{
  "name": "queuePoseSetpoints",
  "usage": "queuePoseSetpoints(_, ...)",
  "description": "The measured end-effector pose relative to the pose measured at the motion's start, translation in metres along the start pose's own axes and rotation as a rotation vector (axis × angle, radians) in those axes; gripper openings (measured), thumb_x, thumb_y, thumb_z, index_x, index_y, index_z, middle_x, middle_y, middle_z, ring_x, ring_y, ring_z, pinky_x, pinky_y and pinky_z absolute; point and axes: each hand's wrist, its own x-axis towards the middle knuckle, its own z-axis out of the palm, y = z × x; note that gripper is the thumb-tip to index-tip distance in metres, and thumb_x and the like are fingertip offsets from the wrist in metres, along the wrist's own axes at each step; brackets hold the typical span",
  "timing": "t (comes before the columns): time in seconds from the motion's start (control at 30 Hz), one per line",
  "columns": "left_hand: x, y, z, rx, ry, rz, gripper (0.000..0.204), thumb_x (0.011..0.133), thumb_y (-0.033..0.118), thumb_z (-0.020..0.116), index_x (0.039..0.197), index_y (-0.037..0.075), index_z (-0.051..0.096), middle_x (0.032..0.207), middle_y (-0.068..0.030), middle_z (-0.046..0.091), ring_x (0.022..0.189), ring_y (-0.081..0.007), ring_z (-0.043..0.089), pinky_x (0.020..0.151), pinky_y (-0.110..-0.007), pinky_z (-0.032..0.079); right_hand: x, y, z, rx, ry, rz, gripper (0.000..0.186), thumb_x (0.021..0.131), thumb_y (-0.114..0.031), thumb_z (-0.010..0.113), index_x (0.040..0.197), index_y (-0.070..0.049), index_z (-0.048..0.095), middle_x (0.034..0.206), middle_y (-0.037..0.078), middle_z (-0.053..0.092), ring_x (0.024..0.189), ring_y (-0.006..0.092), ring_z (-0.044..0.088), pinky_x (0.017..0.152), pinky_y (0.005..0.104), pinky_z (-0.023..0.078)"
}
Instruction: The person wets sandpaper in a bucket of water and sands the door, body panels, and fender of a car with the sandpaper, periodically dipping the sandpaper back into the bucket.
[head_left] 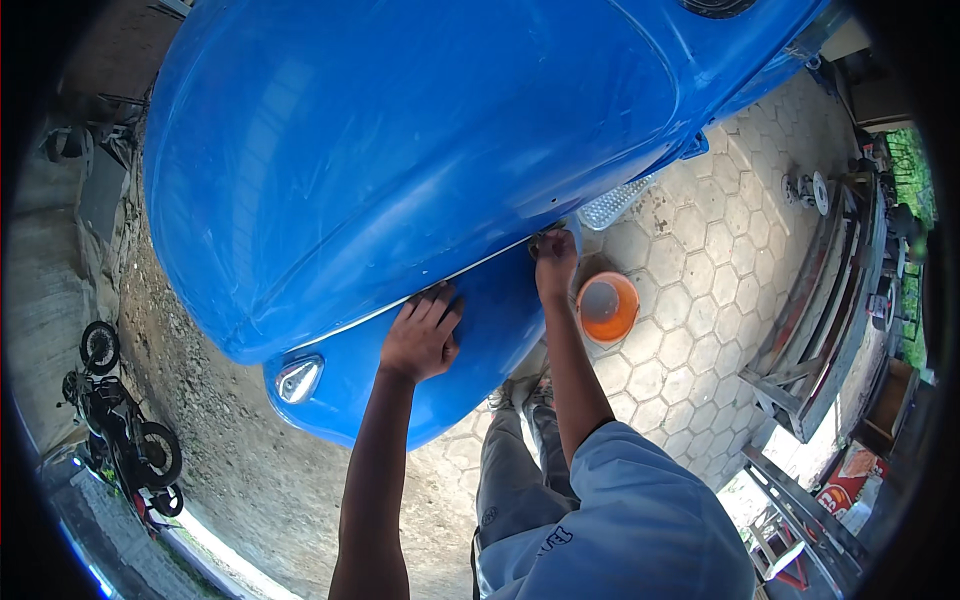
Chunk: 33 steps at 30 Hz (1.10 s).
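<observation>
A glossy blue car body [420, 150] fills the upper middle, with a blue fender [490, 310] curving out below it. A thin pale strip [465, 268] runs along the seam between the two. My left hand [422, 330] lies on the fender at this seam, its fingers stretched over the strip and the thumb apart. Farther right along the same seam, my right hand [555, 262] has its fingers closed at the fender's end. What they grip there is dark, small and mostly hidden. A chrome-rimmed lamp [299, 379] sits at the fender's left end.
An orange bucket [608, 308] stands on hexagonal pavers [690, 290], right of my right forearm. Behind it is a pale perforated tray [612, 205] beside the car. Wooden benches [815, 310] line the right side. A motorcycle [125, 430] stands at the far left, beyond gravelly ground.
</observation>
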Motion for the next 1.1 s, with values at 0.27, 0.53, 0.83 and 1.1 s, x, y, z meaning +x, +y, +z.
queuePoseSetpoints(0.27, -0.013, -0.008, 0.0, 0.021, -0.03, -0.022, 0.054, 0.075, 0.018, 0.059, 0.128, 0.01, 0.057, 0.139, -0.0137, 0.048, 0.133, -0.028, 0.044, 0.111, -0.043, 0.035, -0.043, -0.137, 0.034, 0.138, -0.178, -0.421, 0.014, 0.086, 0.006, 0.059, 0.093, -0.005, 0.055, 0.076, 0.003, 0.054, 0.071, 0.0108, 0.056, 0.066, 0.0244, 0.044)
queuePoseSetpoints(0.53, -0.006, -0.001, -0.007, 0.053, -0.079, -0.036, 0.054, 0.077, 0.022, 0.058, 0.13, 0.01, 0.056, 0.142, -0.0139, 0.047, 0.136, -0.0273, 0.041, 0.114, -0.042, 0.031, 0.041, -0.18, -0.042, -0.201, -0.221, -0.538, 0.028, 0.079, 0.003, 0.069, 0.101, -0.004, 0.053, 0.093, 0.009, 0.056, 0.079, 0.0157, 0.059, 0.074, 0.0291, 0.051)
queuePoseSetpoints(0.83, -0.013, -0.006, 0.0, 0.08, -0.102, -0.034, 0.055, 0.079, 0.025, 0.056, 0.132, 0.011, 0.055, 0.144, -0.0142, 0.045, 0.138, -0.0275, 0.039, 0.115, -0.044, 0.03, 0.001, -0.162, -0.003, 0.4, -0.18, 0.172, 0.046, 0.085, 0.0, 0.066, 0.122, -0.006, 0.04, 0.116, 0.008, 0.048, 0.103, 0.0131, 0.052, 0.086, 0.0306, 0.049)
queuePoseSetpoints(1.1, -0.016, -0.004, 0.0, 0.067, -0.122, -0.033, 0.055, 0.08, 0.028, 0.056, 0.132, 0.011, 0.056, 0.144, -0.0149, 0.045, 0.139, -0.0281, 0.038, 0.116, -0.045, 0.029, 0.002, -0.163, -0.061, 0.032, -0.086, -0.057, 0.025, 0.088, -0.008, 0.065, 0.074, -0.003, 0.046, 0.063, 0.0, 0.04, 0.06, 0.0092, 0.035, 0.054, 0.0304, 0.033)
